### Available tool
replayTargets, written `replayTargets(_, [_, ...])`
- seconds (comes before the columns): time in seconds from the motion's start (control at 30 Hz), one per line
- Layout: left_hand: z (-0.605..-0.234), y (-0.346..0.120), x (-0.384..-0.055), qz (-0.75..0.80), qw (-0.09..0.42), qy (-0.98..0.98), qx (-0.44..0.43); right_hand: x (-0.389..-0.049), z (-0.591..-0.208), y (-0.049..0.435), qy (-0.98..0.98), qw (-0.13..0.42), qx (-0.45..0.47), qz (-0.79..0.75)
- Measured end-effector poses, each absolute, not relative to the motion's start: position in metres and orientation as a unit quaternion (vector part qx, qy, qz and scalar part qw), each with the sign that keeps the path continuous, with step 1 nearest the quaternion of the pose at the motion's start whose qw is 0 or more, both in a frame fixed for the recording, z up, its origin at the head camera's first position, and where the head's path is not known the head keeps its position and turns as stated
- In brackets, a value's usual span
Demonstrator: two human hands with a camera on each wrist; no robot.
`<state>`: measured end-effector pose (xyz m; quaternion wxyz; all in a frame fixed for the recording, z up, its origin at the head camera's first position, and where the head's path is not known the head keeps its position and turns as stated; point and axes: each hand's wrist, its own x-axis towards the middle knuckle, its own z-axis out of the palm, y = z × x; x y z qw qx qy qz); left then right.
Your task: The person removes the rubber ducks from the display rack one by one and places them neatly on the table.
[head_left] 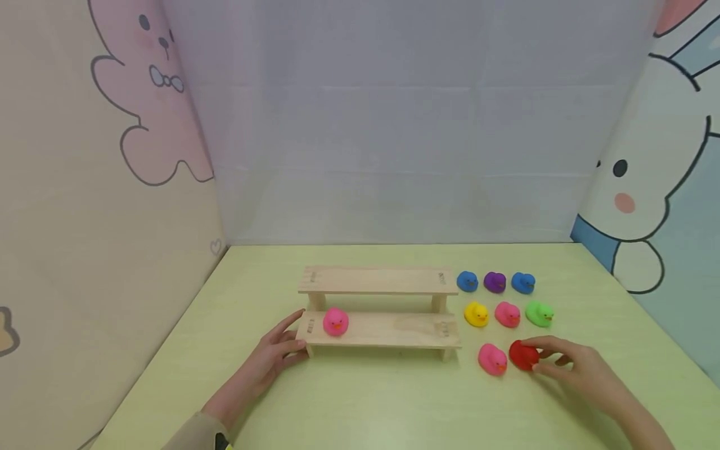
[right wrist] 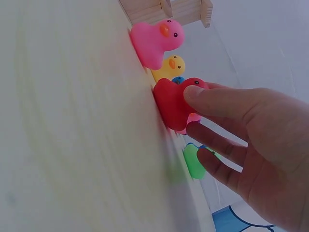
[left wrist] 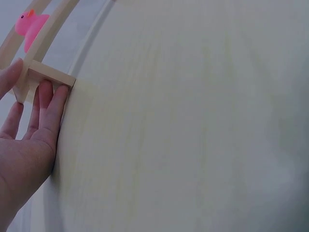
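My right hand (head_left: 582, 369) pinches a red rubber duck (right wrist: 170, 104) by its head between thumb and index finger. The other fingers are bent and hold nothing. Just left of it sits a pink duck (head_left: 492, 360). My left hand (head_left: 272, 356) grips the left end of a two-step wooden shelf (head_left: 382, 329); in the left wrist view its fingertips (left wrist: 62, 93) are at the shelf's leg and the thumb lies at the board. Another pink duck (head_left: 335, 322) sits on the lower step, near its left end, facing me.
Right of the shelf, a back row holds a blue duck (head_left: 467, 281), a purple duck (head_left: 495, 282) and another blue duck (head_left: 524, 283). The middle row has a yellow duck (head_left: 476, 314), a pink duck (head_left: 508, 314) and a green duck (head_left: 540, 314). Cloth walls (head_left: 360, 125) enclose the table.
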<state>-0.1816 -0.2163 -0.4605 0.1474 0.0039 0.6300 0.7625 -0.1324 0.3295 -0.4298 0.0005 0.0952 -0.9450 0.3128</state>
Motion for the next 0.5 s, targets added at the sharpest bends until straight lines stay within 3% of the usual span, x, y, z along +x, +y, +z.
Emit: replayTargets(0.5, [-0.4626, -0.2179, -0.1821, 0.77, 0.153, 0.62, 0.025, -0.1329, -0.4265, 0.3348, -0.939, -0.029, 0.098, 0.328])
